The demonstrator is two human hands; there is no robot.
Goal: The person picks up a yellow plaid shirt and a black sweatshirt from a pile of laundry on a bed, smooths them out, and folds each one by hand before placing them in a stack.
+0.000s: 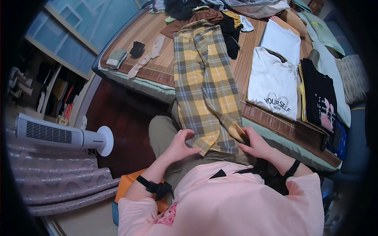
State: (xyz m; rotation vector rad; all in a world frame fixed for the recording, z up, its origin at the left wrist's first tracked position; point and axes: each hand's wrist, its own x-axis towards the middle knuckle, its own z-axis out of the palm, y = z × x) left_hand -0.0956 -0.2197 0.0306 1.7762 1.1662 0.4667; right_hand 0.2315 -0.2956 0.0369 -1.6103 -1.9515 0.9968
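Note:
A yellow and grey plaid garment [206,79] lies lengthwise from the bed over its edge onto my lap, folded narrow, with its collar end far from me and its lower edge near my waist. My left hand [183,145] is at the lower left corner, thumb and fingers apart, nothing clearly pinched between them. My right hand [254,143] is at the lower right corner, its fingers and thumb at the cloth's edge; whether they grip it is hard to tell.
Folded white T-shirts [273,82] and a folded black T-shirt [319,94] lie on the bed's right. Rolled socks [117,58], a black bundle [137,49] and beige socks [146,60] lie left. Loose clothes [206,16] are heaped behind. A white tower fan [59,132] stands left.

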